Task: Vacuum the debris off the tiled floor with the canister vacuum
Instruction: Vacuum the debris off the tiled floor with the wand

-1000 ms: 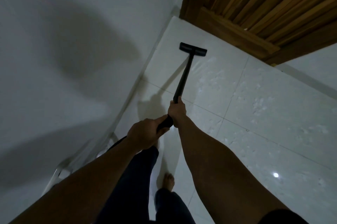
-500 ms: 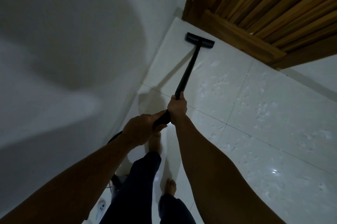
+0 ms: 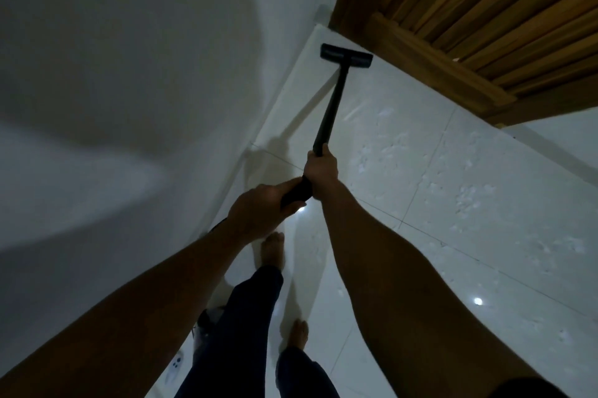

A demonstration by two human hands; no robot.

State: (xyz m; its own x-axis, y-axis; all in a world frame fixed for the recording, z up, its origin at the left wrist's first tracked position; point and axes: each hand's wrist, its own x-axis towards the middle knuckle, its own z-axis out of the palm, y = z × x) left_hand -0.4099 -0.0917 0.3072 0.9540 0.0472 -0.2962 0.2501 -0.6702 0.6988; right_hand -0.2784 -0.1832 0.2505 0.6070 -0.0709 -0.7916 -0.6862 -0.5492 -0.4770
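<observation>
Both my hands are on the black vacuum wand (image 3: 333, 106). Right hand (image 3: 320, 174) is forward, fingers wrapped tight around the tube, thumb pointing up the shaft. Left hand (image 3: 259, 211) sits just behind it, clenched on the rear grip section, the two hands nearly touching.

Wand runs up and away from me, tilted slightly right. The floor head (image 3: 346, 56) is flat on the white tiled floor (image 3: 453, 187), in the corner where the wall (image 3: 129, 57) meets the wooden door (image 3: 485, 9). Head sits close to the door's bottom rail, left end near the wall's base.

Tiles to the right of the wand show pale mottled patches; could be debris or just the tile pattern, low light makes it hard to call.

My bare feet are on the floor below the hands, left foot (image 3: 273, 250) ahead, right foot (image 3: 297, 334) further back, dark trousers on both legs. Something dark and white (image 3: 200, 336) sits low by the wall behind my left leg, mostly hidden, possibly the canister body.
</observation>
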